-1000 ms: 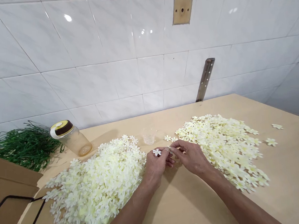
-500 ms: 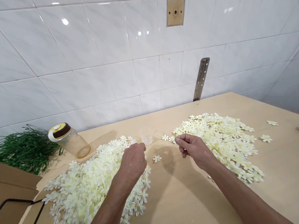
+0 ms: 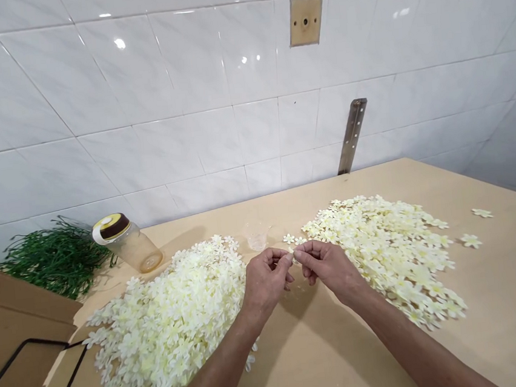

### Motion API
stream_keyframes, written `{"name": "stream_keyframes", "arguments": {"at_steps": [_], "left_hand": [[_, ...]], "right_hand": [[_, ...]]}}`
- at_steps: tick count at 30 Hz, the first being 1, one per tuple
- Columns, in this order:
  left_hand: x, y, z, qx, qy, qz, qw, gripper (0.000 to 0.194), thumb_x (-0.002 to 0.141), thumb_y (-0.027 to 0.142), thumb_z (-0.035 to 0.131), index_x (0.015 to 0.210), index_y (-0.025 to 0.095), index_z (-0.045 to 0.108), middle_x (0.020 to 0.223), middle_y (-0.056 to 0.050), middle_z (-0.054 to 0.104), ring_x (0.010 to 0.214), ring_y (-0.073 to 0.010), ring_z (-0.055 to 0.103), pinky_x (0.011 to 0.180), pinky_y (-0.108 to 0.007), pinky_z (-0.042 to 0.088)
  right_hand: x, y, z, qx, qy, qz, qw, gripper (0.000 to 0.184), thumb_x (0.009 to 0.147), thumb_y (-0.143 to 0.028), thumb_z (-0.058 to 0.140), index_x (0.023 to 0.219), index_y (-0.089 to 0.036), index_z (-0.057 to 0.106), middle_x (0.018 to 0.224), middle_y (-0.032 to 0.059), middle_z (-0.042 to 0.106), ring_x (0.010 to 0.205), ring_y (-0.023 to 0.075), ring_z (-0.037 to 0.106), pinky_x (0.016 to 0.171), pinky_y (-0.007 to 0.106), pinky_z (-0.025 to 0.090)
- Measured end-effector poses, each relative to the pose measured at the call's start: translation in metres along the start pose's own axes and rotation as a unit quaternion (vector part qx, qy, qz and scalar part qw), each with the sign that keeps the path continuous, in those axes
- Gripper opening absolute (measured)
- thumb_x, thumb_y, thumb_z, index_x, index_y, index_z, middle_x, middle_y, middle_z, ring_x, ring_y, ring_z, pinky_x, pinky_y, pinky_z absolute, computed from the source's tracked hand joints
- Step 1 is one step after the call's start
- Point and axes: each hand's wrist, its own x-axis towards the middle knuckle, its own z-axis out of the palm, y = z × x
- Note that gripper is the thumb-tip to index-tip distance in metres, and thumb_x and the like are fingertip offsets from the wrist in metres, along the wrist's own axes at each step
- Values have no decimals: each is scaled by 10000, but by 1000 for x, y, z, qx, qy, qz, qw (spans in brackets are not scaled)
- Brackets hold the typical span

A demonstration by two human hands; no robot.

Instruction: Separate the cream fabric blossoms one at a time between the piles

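Note:
My left hand (image 3: 268, 279) and my right hand (image 3: 328, 267) meet above the middle of the table, both with thumb and forefinger pinched. A small pale artificial flower (image 3: 291, 251) shows between their fingertips, mostly hidden by the fingers. Under and beside my left forearm spreads a large heap of white and pale yellow flower heads (image 3: 173, 314). A second, flatter pile of cream flower heads (image 3: 382, 248) lies to the right of my right hand. Just beyond the fingertips rests a loose flower (image 3: 288, 238). Behind my left hand stands a small clear plastic cup (image 3: 257, 237).
A clear bottle with a yellow and brown lid (image 3: 128, 242) stands at the back left, beside a bunch of green plastic stems (image 3: 54, 255). A cardboard box (image 3: 19, 326) fills the left edge. Two stray flowers, one being a cream flower (image 3: 471, 240), lie at the right.
My left hand has moved right, away from the heap, to meet my right hand. My right hand has shifted slightly left. The lone flower between them no longer shows on the table.

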Motion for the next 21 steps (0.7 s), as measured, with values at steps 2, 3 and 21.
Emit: {"name": "stream_keyframes", "arguments": {"at_steps": [2,3,21], "left_hand": [[2,-4,0,-25,11,2,1000,234,791,357,639,838,129,664,574,-9,619,452,-112,559,431,-212,484],[3,-5,0,-32,16,3,999,220,790,340,640,833,126,666,566,-7,617,442,-105,552,430,-206,480],[5,-11,3,-80,22,-56,995,153,783,258,640,743,111,652,567,-28,632,432,-100,551,435,-200,462]], "right_hand": [[1,2,0,-16,0,4,1000,342,762,-501,679,792,-160,687,534,-4,593,461,116,531,463,233,462],[1,4,0,-22,0,6,1000,342,766,-500,672,785,-159,689,536,-3,598,458,116,534,465,234,465],[-8,-1,6,-338,63,-99,934,336,905,-416,449,729,-219,657,542,-18,645,526,155,578,553,252,380]]}}
